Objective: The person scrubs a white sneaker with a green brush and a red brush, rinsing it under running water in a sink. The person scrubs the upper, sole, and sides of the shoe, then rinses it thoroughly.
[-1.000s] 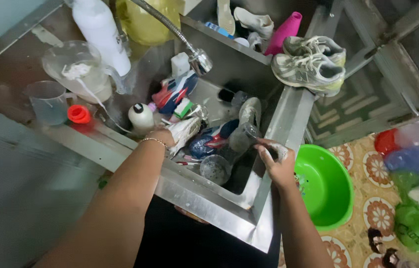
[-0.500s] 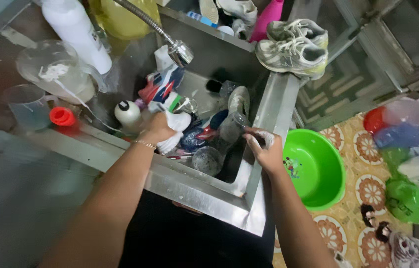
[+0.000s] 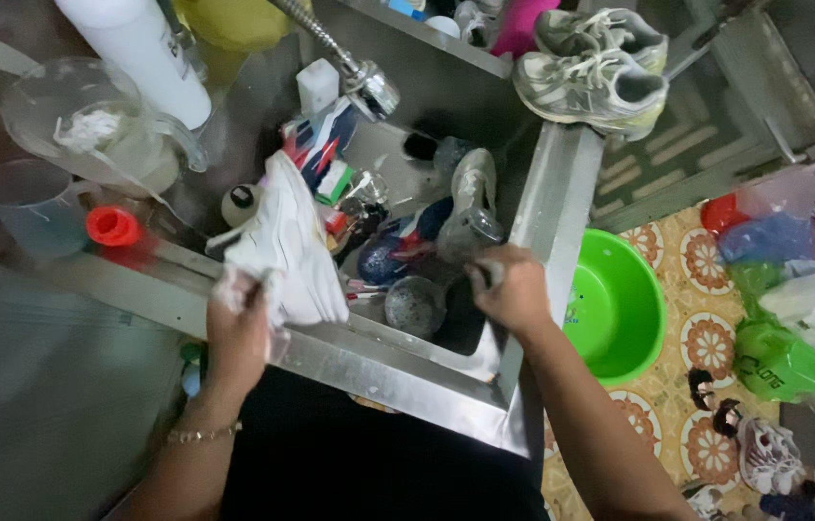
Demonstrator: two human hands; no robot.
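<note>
My left hand (image 3: 239,323) grips a wet white sneaker (image 3: 284,241) by its heel and holds it up over the front left rim of the steel sink (image 3: 407,376). My right hand (image 3: 509,289) is curled at the sink's right wall around a small pale object that I cannot make out. It is beside a grey shoe (image 3: 470,207) standing on end in the basin. Blue and red shoes (image 3: 398,251) and a round grey bowl (image 3: 415,307) lie in the sink under the spray head (image 3: 374,92).
A pair of grey sneakers (image 3: 591,68) rests on the sink's far right corner. A green basin (image 3: 620,309) and plastic bags (image 3: 793,280) sit on the patterned floor at right. On the left counter are a clear jug (image 3: 89,135), a white bottle (image 3: 137,58) and a red cap (image 3: 113,225).
My left hand has pulled the white sneaker up out of the sink and back toward the front rim. My right hand has turned palm down and stayed at the right wall.
</note>
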